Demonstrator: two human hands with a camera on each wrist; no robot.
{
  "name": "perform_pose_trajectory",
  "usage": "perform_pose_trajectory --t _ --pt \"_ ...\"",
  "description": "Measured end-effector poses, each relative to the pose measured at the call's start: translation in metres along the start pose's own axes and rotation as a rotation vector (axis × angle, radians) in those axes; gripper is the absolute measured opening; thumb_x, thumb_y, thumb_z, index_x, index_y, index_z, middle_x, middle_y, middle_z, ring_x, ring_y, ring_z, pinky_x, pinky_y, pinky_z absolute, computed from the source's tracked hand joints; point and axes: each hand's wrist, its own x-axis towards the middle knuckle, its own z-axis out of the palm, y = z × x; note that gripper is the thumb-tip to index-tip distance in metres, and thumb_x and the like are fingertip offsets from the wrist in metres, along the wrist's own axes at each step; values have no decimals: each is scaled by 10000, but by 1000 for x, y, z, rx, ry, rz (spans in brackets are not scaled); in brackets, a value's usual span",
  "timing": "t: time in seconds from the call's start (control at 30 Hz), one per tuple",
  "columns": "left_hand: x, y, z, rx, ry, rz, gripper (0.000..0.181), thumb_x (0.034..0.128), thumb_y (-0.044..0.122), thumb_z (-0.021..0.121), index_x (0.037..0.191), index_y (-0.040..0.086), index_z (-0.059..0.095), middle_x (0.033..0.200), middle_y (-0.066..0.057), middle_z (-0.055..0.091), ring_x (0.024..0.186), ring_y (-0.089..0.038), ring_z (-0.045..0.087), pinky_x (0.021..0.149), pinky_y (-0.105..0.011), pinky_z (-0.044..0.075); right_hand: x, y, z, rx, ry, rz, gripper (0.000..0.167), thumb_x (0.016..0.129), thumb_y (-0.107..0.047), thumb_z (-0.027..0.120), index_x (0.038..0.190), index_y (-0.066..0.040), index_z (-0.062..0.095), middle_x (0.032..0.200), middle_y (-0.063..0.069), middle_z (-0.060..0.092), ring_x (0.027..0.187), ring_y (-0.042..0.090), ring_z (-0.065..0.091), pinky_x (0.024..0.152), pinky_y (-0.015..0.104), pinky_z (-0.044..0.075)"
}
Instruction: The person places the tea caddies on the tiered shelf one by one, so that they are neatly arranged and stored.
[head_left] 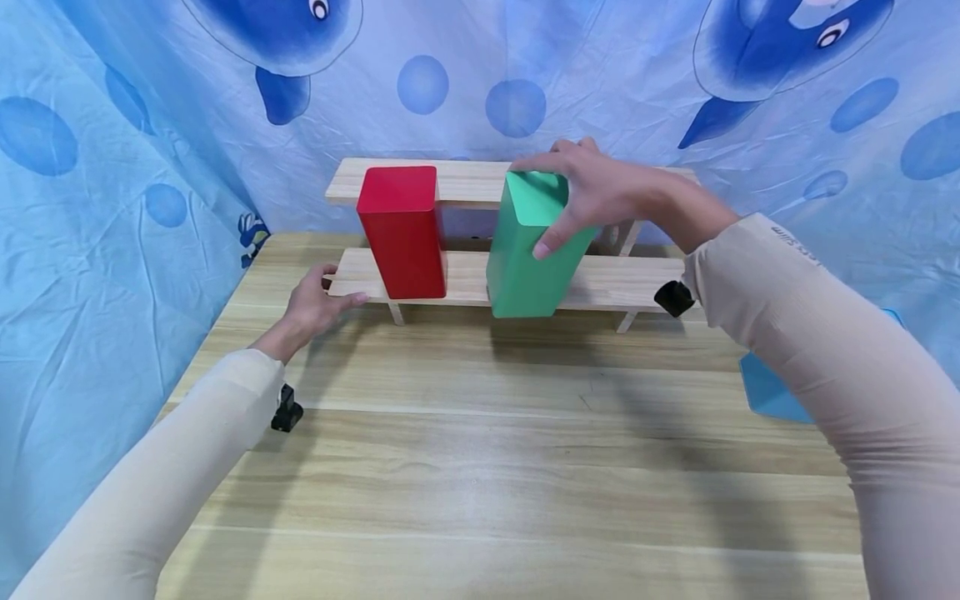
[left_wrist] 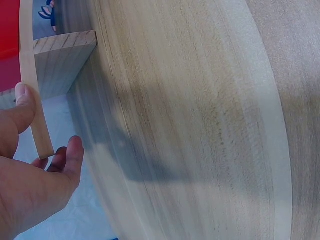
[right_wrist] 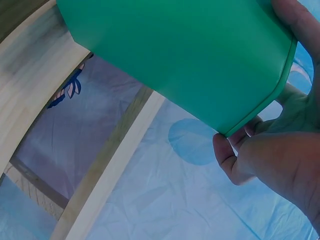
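A two-tier wooden shelf [head_left: 630, 282] stands at the back of the table. My left hand [head_left: 311, 304] grips the left end of its lower board [left_wrist: 36, 110], thumb on one face and fingers on the other. Near that end, a red box [head_left: 408, 250] stands on the lower board. My right hand [head_left: 600, 182] holds a tall green box [head_left: 536, 271] by its top rim, thumb on the front side. This box tilts, and its base reaches past the lower board's front edge. In the right wrist view, fingertips curl at the green box's [right_wrist: 175, 60] rim.
The shelf's upper board [head_left: 472, 179] runs behind both boxes. A blue plastic container [head_left: 776, 392] sits at the right, partly hidden by my right sleeve. Blue cloth [head_left: 300, 158] with dolphin prints hangs behind and at the left of the wooden table [head_left: 480, 467].
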Motion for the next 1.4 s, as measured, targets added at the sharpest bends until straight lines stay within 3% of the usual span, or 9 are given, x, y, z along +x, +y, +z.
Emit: perform_pose_trajectory --t 0.27,0.7,1.4 --pt "1 -1 1 -2 1 7 819 888 335 697 1478 -4 242 1390 -298 362 1219 -414 379 973 -524 381 14 -3 -2 54 8 29 1070 654 -480 861 1526 -318 263 1361 135 302 1182 288 192 920 494 372" --pt "1 -2 1 3 5 12 812 886 332 700 1474 -1 250 1369 -291 380 1195 -408 392 957 -515 391 37 -5 -5 49 -13 64 1060 648 -487 863 1519 -331 278 1334 146 313 1179 292 200 934 476 360" --pt "2 -2 1 -2 7 13 809 883 342 701 1469 1 259 1354 -289 387 1177 -406 403 947 -508 398 53 -9 0 14 -13 108 1058 647 -476 863 1518 -324 282 1403 140 295 1218 288 180 943 464 375"
